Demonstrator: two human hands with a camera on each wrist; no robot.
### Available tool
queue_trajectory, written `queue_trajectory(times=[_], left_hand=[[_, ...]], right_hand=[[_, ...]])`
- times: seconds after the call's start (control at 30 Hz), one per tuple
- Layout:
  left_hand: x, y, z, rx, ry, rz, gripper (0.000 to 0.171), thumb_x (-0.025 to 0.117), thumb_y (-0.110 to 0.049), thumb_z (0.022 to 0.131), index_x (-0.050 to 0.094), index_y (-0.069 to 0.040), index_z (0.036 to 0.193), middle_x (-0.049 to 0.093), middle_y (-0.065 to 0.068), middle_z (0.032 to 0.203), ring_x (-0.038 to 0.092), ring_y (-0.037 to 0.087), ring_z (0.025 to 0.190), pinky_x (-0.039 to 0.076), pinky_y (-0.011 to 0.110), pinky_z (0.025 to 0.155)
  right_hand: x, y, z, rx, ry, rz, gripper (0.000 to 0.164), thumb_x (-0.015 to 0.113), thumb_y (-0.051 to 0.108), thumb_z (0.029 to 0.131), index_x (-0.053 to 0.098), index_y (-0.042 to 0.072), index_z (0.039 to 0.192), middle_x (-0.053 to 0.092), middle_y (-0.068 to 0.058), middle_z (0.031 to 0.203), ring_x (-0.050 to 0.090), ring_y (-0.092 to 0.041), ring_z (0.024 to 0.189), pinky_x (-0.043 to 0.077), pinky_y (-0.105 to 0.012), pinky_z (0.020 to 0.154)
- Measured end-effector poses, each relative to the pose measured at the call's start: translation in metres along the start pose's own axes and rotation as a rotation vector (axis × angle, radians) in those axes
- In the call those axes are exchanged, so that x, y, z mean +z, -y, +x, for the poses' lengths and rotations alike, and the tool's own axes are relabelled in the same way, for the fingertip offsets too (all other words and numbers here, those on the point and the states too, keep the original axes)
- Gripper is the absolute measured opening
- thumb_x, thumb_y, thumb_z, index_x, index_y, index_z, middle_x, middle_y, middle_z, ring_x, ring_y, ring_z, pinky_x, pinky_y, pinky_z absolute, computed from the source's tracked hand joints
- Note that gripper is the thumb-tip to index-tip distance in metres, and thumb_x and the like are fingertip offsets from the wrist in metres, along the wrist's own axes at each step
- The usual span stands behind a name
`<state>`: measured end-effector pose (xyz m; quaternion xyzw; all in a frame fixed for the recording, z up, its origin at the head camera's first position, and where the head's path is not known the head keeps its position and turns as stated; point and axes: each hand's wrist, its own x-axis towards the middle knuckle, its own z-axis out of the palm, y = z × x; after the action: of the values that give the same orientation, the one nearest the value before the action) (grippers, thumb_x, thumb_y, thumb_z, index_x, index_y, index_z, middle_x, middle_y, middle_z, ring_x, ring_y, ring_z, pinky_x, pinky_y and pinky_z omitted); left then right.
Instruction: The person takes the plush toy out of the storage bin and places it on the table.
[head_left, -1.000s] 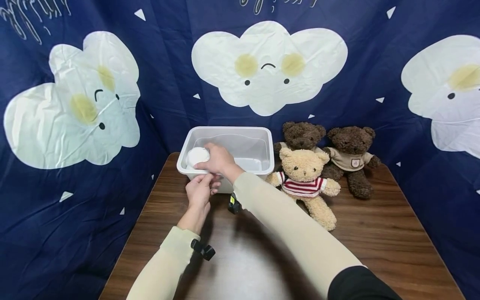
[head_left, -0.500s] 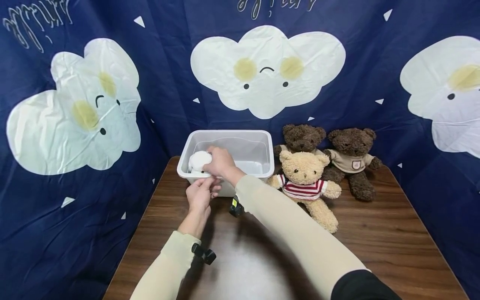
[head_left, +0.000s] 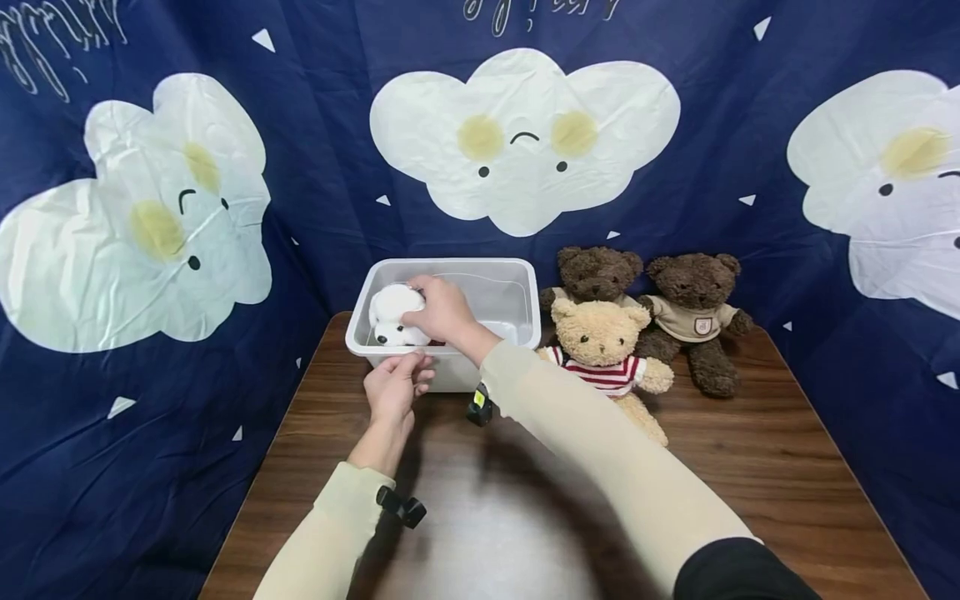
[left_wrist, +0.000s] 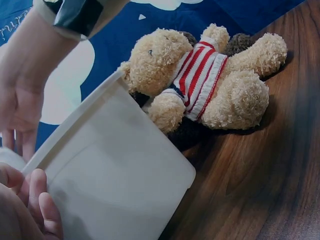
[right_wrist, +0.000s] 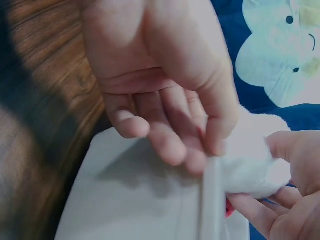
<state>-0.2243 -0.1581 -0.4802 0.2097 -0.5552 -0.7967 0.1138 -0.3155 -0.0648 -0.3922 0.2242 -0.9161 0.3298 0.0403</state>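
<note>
A white plush dog (head_left: 399, 312) with dark eyes and nose is at the left end of a light grey plastic bin (head_left: 351, 337), its face toward the front rim. My right hand (head_left: 442, 312) grips its head from the right, thumb in front. The right wrist view shows these fingers (right_wrist: 255, 207) under the white plush (right_wrist: 250, 160), near a small red patch (right_wrist: 230, 207). At the front rim, my left hand (head_left: 392, 387) pinches the edge between thumb and curled fingers. The dog's lower body is hidden behind the bin's front wall.
Right of the bin sits a tan teddy bear (head_left: 600, 337) in a striped shirt, close to the bin's side. Two dark brown bears (head_left: 693, 287) sit behind it. A blue cloud-printed cloth (head_left: 322, 167) hangs behind the wooden table (head_left: 712, 467).
The plush dog has turned and risen in the bin, so its face now shows above the front rim. My right hand has moved with it; my left hand stays on the rim.
</note>
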Motion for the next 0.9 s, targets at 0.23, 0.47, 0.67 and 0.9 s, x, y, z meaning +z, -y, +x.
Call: queue_trajectory(times=[0.23, 0.47, 0.67, 0.9], left_hand=[[0.0, -0.003, -0.002, -0.003, -0.008, -0.005, 0.005, 0.072, -0.008, 0.091, 0.07, -0.004, 0.088, 0.077, 0.001, 0.072, 0.069, 0.009, 0.056, 0.047, 0.016, 0.044], [0.001, -0.001, -0.003, -0.023, -0.01, 0.004, 0.008, 0.073, -0.01, 0.09, 0.068, -0.003, 0.09, 0.077, 0.001, 0.073, 0.07, 0.01, 0.057, 0.048, 0.017, 0.045], [0.001, 0.001, -0.003, -0.012, -0.008, 0.011, 0.009, 0.072, -0.009, 0.089, 0.067, -0.002, 0.089, 0.077, 0.0, 0.072, 0.07, 0.009, 0.057, 0.048, 0.016, 0.045], [0.001, -0.001, -0.003, 0.0, -0.005, 0.004, 0.008, 0.072, -0.008, 0.09, 0.068, -0.004, 0.086, 0.076, 0.0, 0.071, 0.07, 0.01, 0.056, 0.048, 0.017, 0.044]], right_hand=[[-0.023, 0.002, -0.004, -0.068, -0.009, 0.03, 0.052, 0.084, 0.028, 0.082, 0.068, 0.017, 0.13, 0.075, -0.001, 0.117, 0.067, -0.016, 0.099, 0.052, -0.027, 0.083], [-0.051, -0.003, -0.018, -0.12, -0.021, 0.121, 0.05, 0.084, 0.024, 0.083, 0.067, 0.014, 0.129, 0.074, -0.002, 0.121, 0.067, -0.015, 0.103, 0.053, -0.028, 0.086], [-0.078, -0.013, -0.032, -0.123, -0.043, 0.166, 0.051, 0.085, 0.024, 0.083, 0.068, 0.015, 0.13, 0.074, -0.001, 0.121, 0.068, -0.015, 0.104, 0.054, -0.03, 0.088], [-0.115, -0.023, -0.047, -0.12, -0.084, 0.182, 0.051, 0.086, 0.028, 0.082, 0.068, 0.021, 0.129, 0.075, 0.001, 0.123, 0.072, -0.015, 0.111, 0.058, -0.032, 0.092]])
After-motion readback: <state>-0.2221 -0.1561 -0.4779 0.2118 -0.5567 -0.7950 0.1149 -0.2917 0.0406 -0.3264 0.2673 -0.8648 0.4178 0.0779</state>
